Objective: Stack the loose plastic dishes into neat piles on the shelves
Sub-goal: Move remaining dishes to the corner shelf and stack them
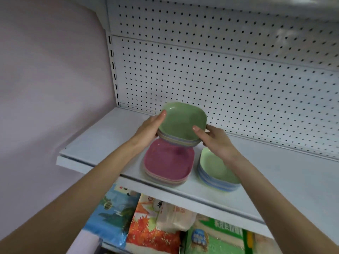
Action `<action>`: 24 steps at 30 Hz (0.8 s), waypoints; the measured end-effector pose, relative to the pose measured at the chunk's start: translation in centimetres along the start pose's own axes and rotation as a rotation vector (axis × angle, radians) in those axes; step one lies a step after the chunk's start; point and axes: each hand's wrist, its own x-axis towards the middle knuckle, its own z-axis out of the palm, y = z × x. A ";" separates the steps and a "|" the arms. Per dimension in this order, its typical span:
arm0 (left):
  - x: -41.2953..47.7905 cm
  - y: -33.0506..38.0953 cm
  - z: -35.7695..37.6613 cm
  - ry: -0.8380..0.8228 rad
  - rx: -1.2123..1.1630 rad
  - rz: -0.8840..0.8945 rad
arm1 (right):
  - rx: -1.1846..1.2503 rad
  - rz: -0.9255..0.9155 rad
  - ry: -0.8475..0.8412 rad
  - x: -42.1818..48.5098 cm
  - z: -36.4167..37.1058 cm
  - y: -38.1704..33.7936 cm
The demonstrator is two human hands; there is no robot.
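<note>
A pile of square plastic dishes with a green dish on top [180, 121] is held tilted above the white shelf [102, 142]. My left hand [149, 130] grips its left edge, thumb on the rim. My right hand [213, 139] grips its right edge, thumb over the green rim. Just below it, a second pile topped by a dark pink dish [167, 162] rests on the shelf. To its right stands a third pile with a pale green dish on top [212, 167], partly hidden by my right forearm.
A white pegboard back panel [229, 76] rises behind the shelf. A pink wall [45, 79] closes the left side. On the shelf below lie several printed bags [146, 222]. Bare shelf surface stretches to the left and right of the piles.
</note>
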 end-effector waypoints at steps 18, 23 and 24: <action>-7.7 -4.1 0.0 0.049 0.192 -0.107 | -0.439 -0.153 -0.209 -8.5 3.9 -0.6; -8.0 -4.8 -0.9 -0.068 0.437 0.053 | -0.748 -0.274 -0.253 -6.5 3.6 0.1; -7.9 -5.1 -1.4 -0.115 0.513 0.078 | -0.757 -0.273 -0.292 -6.2 3.4 0.0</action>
